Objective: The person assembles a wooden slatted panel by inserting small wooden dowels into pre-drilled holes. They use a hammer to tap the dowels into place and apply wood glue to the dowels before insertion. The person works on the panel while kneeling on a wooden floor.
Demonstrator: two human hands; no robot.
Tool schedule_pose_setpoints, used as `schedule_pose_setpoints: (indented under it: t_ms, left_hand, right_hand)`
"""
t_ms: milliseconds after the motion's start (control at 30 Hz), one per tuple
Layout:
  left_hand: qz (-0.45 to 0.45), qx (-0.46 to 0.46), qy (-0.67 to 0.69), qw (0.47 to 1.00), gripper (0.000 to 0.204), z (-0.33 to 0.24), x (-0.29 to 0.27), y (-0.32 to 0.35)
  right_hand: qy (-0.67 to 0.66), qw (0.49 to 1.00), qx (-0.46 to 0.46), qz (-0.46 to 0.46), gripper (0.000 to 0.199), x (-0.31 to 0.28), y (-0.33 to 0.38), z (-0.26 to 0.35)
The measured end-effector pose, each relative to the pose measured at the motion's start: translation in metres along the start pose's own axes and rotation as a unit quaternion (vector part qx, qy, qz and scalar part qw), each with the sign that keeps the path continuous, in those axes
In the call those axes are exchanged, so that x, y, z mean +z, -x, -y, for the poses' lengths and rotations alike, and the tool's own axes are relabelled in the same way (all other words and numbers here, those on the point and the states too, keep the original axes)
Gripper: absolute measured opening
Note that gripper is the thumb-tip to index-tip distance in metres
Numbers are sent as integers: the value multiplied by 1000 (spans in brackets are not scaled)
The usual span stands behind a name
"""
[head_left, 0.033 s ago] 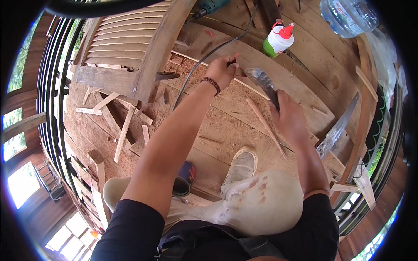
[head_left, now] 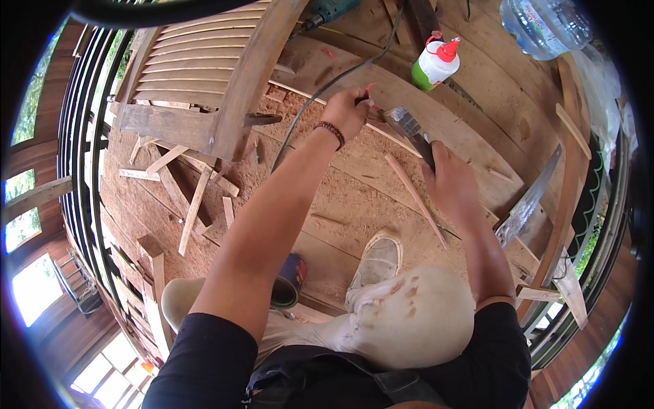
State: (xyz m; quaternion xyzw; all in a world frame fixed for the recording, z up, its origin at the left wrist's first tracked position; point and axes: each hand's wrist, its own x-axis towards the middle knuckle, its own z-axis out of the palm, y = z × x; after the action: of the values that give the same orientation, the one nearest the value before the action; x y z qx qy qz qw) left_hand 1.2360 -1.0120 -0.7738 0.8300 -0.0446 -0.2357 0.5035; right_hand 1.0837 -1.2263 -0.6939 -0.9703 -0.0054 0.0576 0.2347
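My left hand (head_left: 346,110), with a bead bracelet on the wrist, pinches a small red-tipped thing (head_left: 368,88) against a wide wooden plank (head_left: 436,116); it is too small to identify. My right hand (head_left: 453,183) grips the dark handle of a hammer-like tool whose grey metal head (head_left: 407,124) hovers just right of my left fingers. A thin wooden strip (head_left: 415,199) lies on the sawdust-covered boards between my arms. My knee and a white shoe (head_left: 378,262) are below it.
A louvred wooden shutter (head_left: 197,61) leans at upper left, with wood offcuts (head_left: 194,204) below it. A glue bottle (head_left: 436,63), a large water bottle (head_left: 545,27), a drill (head_left: 327,10) with its cable, a hand saw (head_left: 528,201) and a dark roll (head_left: 289,279) surround me.
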Motion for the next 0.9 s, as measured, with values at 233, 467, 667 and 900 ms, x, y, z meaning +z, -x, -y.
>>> schedule_pose_setpoints:
  t_ms: [233, 467, 667, 900]
  left_hand:
    - [12, -6, -8, 1000, 19, -10, -7, 0]
    - [28, -22, 19, 999, 20, -8, -8, -4]
    - [-21, 0, 37, 999, 19, -2, -4, 10]
    - [-168, -36, 170, 970, 16, -13, -26, 47]
  right_hand:
    - [-33, 999, -9, -23, 32, -9, 0, 9]
    - [64, 993, 54, 83, 29, -15, -21, 6]
    - [87, 991, 39, 95, 27, -31, -33, 10]
    - [88, 987, 36, 128, 25, -41, -41, 13]
